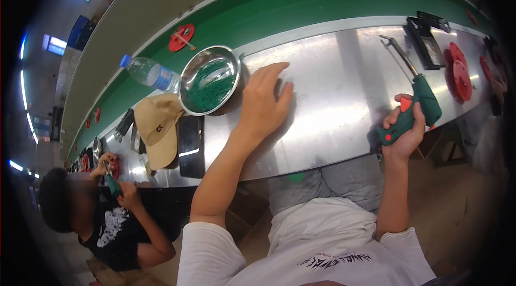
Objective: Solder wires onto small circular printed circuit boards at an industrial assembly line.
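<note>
My right hand [403, 125] is wrapped round the handle of a green soldering gun [425, 99] with an orange-red trigger. Its long metal barrel points away from me over the metal table [322, 119]. My left hand [267, 100] is empty, fingers stretched out and thumb apart, above the table just right of a steel bowl [237, 60]. Inside the bowl lies a heap of thin green pieces [212, 86]. Whether the left hand touches the table I cannot tell.
Left of the bowl are a plastic bottle [150, 74], a tan cap [156, 125] and a black flat case [191, 146]. Red discs [459, 74] and a black holder [427, 44] stand at right. Red discs also lie on the green belt [258, 9]. A co-worker [118, 221] sits at far left.
</note>
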{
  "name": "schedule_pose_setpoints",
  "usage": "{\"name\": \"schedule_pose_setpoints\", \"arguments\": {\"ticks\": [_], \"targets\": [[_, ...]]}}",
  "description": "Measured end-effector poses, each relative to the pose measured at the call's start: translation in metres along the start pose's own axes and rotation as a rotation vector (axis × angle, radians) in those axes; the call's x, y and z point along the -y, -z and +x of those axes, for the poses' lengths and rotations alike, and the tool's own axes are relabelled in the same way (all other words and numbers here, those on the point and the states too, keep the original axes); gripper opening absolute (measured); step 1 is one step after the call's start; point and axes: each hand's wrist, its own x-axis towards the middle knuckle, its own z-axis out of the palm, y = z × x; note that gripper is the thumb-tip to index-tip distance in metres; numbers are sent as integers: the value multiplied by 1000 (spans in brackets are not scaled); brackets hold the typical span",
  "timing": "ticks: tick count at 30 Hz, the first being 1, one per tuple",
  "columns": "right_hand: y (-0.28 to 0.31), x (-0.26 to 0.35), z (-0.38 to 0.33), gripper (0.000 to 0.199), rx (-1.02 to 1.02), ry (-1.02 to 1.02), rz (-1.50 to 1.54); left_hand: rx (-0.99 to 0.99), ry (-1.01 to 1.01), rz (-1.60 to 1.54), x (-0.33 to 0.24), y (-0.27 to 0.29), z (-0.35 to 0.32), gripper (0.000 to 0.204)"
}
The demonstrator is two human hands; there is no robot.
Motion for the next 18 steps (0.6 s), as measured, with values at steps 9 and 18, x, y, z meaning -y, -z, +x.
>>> {"name": "schedule_pose_setpoints", "arguments": {"ticks": [9,18], "targets": [[7,-1,3,34,-12,-13,31,31,74,-161,-11,-13,-3,40],[11,2,9,34,46,-75,103,94,-43,17,-27,-23,-4,47]]}}
